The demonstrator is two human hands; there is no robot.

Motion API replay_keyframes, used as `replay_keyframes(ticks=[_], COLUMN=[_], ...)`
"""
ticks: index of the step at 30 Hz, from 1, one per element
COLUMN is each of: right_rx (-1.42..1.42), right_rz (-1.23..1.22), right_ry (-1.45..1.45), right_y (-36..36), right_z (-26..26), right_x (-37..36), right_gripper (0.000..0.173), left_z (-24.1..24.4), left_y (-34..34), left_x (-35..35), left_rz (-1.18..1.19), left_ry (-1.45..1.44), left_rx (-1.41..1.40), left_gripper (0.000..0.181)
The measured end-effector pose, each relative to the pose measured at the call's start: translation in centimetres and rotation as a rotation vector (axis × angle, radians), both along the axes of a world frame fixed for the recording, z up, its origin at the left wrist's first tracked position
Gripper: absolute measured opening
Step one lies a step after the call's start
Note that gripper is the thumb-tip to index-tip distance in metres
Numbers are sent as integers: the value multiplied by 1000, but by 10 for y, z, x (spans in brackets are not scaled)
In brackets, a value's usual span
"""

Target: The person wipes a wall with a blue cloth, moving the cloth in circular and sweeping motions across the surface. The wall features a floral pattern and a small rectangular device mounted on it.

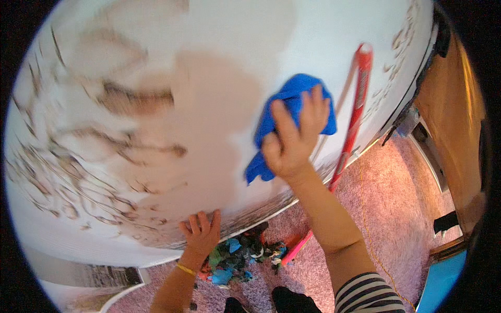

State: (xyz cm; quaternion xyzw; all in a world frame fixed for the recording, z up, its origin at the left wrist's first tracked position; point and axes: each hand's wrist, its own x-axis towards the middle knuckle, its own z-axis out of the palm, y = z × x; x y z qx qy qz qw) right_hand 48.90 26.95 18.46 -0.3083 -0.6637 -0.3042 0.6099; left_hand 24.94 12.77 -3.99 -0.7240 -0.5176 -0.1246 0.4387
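Note:
My right hand presses a blue cloth flat against a large white panel, its fingers spread over the fabric. The panel bears dark brown marks and a smooth brownish shaded area. Near the panel's lower edge, my left hand rests on the surface with fingers apart and nothing held; a yellow band circles that wrist. Just right of the cloth, a red pole or tube stands slanted in front of the panel. Its lower part passes behind my right forearm.
Crumpled, multicoloured scraps lie heaped on the pinkish carpet below the panel. A thin yellowish cord runs over the carpet. Brown wooden furniture stands at the right, with a blue surface lower down. Dark-covered feet show at the bottom.

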Motion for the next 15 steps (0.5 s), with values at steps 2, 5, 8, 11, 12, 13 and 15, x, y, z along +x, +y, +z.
replay_keyframes(ticks=[2,5,8,11,12,13,15], right_rx=[-24,9,58,-9,-53,-46,-40], right_rz=[91,221,200,11,-18,-26,38], right_ry=[-85,-332,-395,-165,-89,-9,4], right_y=[-13,-23,-5,6,1,0,-11], right_z=[36,62,100,150,169,184,211], right_x=[-23,-29,-2,11,11,4,-27], right_gripper=[34,20,12,26,32,32,34], left_z=[30,98,181,258,287,315,365], left_y=[-20,-36,-40,-31,-26,-25,-25], left_x=[3,2,-13,-44,-52,-59,-74], left_rz=[-54,-142,-132,-58,-41,-73,-100], left_ry=[-80,-162,-248,-239,-208,-192,-158], left_rx=[-79,-207,-179,-4,39,41,86], left_gripper=[44,40,34,33,33,35,38])
